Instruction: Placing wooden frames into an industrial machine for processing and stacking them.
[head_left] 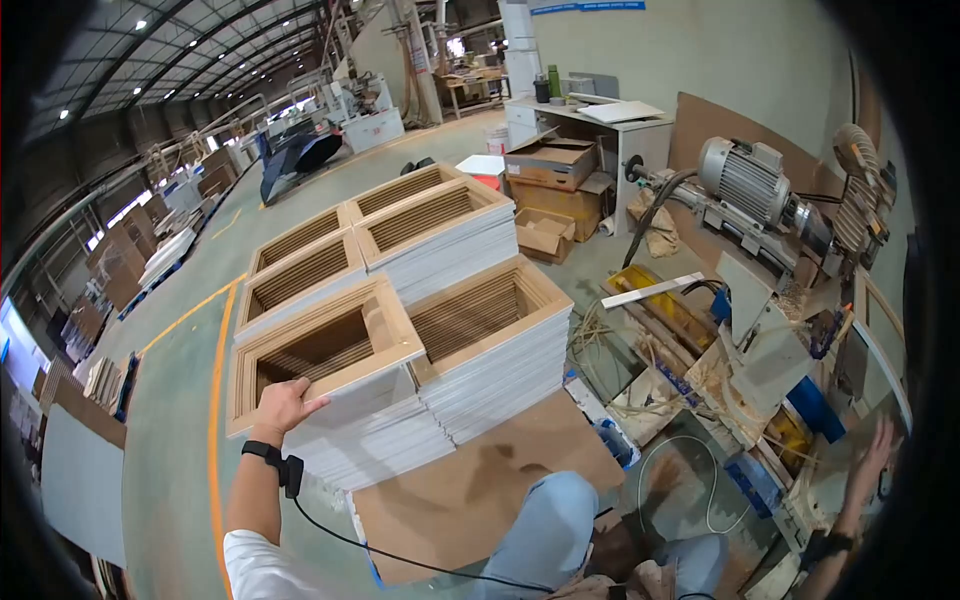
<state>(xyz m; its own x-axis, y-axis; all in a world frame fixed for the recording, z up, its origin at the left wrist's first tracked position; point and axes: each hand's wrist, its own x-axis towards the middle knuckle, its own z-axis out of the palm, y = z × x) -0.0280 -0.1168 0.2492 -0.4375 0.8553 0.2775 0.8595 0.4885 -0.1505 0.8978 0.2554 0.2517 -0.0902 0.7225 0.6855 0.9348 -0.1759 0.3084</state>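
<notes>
Left hand on stacked wooden frames, right hand raised by the machine.

Our left hand [285, 405] lay on the near corner of the top frame [320, 350], fingers spread and flat, thumb at the corner edge, gripping nothing that we could tell. That frame topped the nearest stack [375, 430], on a brown board [480, 490] at the lower middle; its long axis ran from lower left to upper right. More frame stacks [440, 225] stood behind, each hollow with only slats showing inside. Our right hand [868, 460] was open, fingers splayed, near the woodworking machine [760, 290], half lost in the dark rim. Open cardboard boxes [548, 200] sat by the white desk [600, 125]; we couldn't make out their contents.
</notes>
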